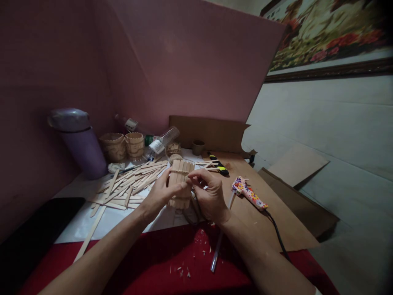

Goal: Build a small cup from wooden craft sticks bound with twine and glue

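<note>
A small cup of upright craft sticks (177,177), bound with bands of twine (180,172) near its top and base, is held up at the middle of the table. My left hand (159,192) is closed around its left side, thumb across the front. At the cup's right side, my right hand (210,194) pinches with thumb and forefinger where the upper twine band ends; the fingertips partly hide what is between them. Behind the cup sits a ball of twine (176,157). Part of a pair of scissors (193,211) appears to lie below my right hand.
Loose craft sticks (135,182) are heaped at left, near a purple tumbler (82,147), two decorated cups (135,145) and plastic bottles (161,141). At right, a flowered glue gun (249,194) with a cord and a yellow-black cutter (221,167) lie on cardboard (276,229).
</note>
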The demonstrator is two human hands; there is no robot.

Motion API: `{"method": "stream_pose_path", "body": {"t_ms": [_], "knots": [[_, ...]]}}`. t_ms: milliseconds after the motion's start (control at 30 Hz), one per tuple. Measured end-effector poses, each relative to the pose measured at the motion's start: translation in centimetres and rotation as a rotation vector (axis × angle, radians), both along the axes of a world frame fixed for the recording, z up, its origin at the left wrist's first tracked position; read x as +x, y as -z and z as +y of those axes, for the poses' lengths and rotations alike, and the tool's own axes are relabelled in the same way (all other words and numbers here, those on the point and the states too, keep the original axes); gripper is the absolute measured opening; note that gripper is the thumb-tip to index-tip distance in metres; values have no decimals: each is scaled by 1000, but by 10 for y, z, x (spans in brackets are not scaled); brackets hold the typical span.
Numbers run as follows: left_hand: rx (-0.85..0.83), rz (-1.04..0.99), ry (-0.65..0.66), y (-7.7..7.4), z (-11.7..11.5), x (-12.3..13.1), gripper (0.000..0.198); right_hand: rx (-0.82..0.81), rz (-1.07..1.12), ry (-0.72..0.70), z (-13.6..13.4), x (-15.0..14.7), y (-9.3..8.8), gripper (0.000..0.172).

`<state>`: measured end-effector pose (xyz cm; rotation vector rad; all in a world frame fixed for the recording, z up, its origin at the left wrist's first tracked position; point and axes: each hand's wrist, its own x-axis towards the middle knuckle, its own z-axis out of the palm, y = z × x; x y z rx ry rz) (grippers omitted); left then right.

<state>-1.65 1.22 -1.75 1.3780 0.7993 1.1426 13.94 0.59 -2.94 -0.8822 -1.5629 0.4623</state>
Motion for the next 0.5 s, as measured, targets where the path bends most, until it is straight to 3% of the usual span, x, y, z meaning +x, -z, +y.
{"method": "stream_pose_path", "body": {"t_ms": [200, 500], "knots": [[4, -33, 56, 1, 1, 0, 56, -56, 106, -16, 2, -1, -1, 4], [-29, -57, 64, 2, 0, 0, 47, -52, 111, 7, 2, -2, 0, 4]]}}
